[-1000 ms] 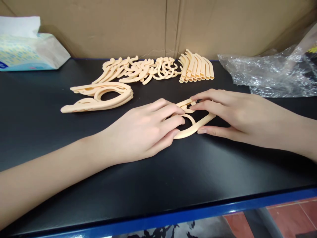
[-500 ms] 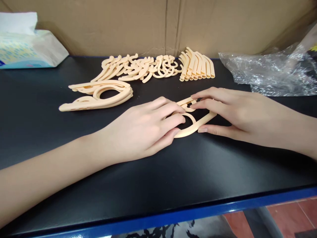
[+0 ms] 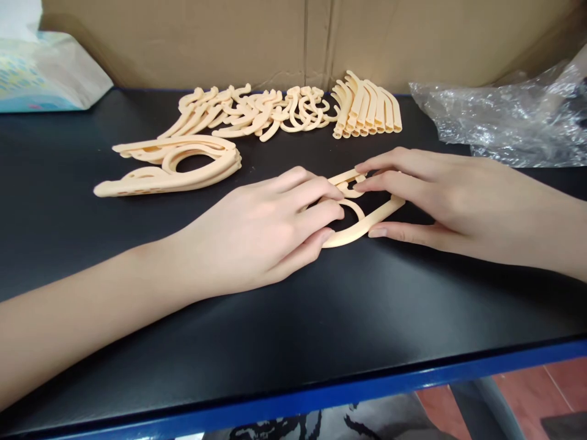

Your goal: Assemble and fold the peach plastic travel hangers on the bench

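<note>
A cream plastic folding clothes hanger (image 3: 362, 227) lies on the black tabletop between my hands, its curved hook showing as a ring in the middle. My left hand (image 3: 279, 229) is closed over the hanger's left end, which it mostly hides. From the right, my right hand (image 3: 431, 201) grips it, the thumb against the near arm and the fingertips on the far arm. Left of my left hand rests a stack of folded hangers (image 3: 202, 174), their hooks lined up.
Along the back lie a row of loose hanger arms and hooks (image 3: 257, 116) and a bundle of hollow curved arm pieces (image 3: 367, 110). A tissue pack (image 3: 55, 73) sits at the back left. Crumpled clear plastic (image 3: 504, 122) lies at the back right, before a cardboard wall (image 3: 206, 43).
The whole view has shifted slightly, so the things at the back sit higher in the picture. Both hands keep almost the same hold on the hanger.
</note>
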Tool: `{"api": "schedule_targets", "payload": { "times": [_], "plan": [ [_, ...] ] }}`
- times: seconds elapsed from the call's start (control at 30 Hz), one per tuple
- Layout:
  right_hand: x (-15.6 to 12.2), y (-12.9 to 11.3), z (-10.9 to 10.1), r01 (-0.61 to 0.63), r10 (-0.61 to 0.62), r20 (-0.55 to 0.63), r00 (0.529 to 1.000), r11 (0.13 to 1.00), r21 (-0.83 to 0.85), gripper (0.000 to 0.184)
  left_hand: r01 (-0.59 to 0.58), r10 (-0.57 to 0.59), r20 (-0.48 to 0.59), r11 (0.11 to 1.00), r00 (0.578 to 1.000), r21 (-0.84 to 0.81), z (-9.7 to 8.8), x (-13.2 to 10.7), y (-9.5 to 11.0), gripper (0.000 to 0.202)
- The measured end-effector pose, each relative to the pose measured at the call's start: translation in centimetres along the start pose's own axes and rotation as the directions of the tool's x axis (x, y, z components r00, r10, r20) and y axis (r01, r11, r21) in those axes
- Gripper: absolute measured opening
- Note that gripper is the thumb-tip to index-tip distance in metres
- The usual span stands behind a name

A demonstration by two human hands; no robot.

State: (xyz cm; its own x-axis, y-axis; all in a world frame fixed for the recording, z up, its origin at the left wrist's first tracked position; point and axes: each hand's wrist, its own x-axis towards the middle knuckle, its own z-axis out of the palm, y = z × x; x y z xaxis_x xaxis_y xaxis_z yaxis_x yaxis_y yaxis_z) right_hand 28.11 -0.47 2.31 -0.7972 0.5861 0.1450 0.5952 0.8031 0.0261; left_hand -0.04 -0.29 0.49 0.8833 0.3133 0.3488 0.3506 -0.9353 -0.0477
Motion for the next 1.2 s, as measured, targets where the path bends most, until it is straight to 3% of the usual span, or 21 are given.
{"api": "schedule_targets", "payload": {
  "times": [0.57, 1.2],
  "plan": [
    [-0.07, 0.21, 0.04, 0.027, -0.027, -0.015, 1.0, 1.0, -0.008, 0.043, -0.005, 0.005, 0.002, 1.0, 1.0, 0.019, 0.32, -0.16, -0.13, 0.034],
    [-0.02, 0.08, -0.25, -0.022, 0.022, 0.023, 0.999, 1.0, -0.019, 0.046, 0.072, -0.071, 0.049, 0.997, 0.996, -0.03, 0.16, -0.02, -0.2, 0.037]
  ]
}}
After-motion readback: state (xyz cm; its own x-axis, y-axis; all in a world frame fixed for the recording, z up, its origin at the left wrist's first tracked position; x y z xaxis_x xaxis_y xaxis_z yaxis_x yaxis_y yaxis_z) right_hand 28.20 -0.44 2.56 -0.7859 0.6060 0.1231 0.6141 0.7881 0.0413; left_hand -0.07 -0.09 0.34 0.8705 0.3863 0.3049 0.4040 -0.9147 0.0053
